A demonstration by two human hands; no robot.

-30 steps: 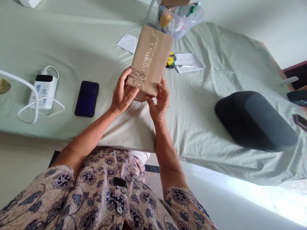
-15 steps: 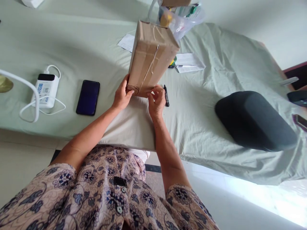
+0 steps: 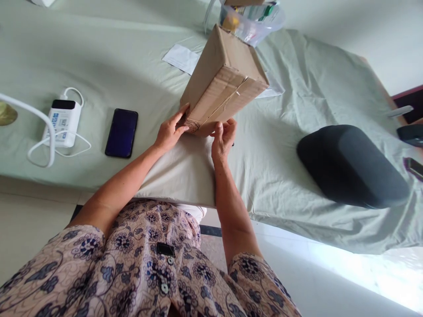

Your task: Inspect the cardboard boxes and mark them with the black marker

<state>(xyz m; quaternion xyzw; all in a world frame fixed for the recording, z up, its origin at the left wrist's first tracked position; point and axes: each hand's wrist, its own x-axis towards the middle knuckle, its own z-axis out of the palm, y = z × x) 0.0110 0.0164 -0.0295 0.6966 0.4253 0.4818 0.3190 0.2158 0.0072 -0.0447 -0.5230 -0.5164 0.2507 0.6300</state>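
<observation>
A brown cardboard box is tilted between my hands above the cloth-covered table. Brown tape runs along its side, with a loose strand down the seam. My left hand grips the lower left edge, thumb on the near face and fingers along the side. My right hand holds the box's lower right part, thumb upward and fingers curled behind it. Just past the right hand only a small dark tip of a black marker shows; the hand and box hide the rest.
A phone and a white power bank with cables lie on the left. White paper lies behind the box, near a clear plastic tub of items. A large black rounded object stands on the right.
The box has turned and tilted to the right, showing more of its left side and covering the items behind it. My right hand has shifted slightly right, over the marker.
</observation>
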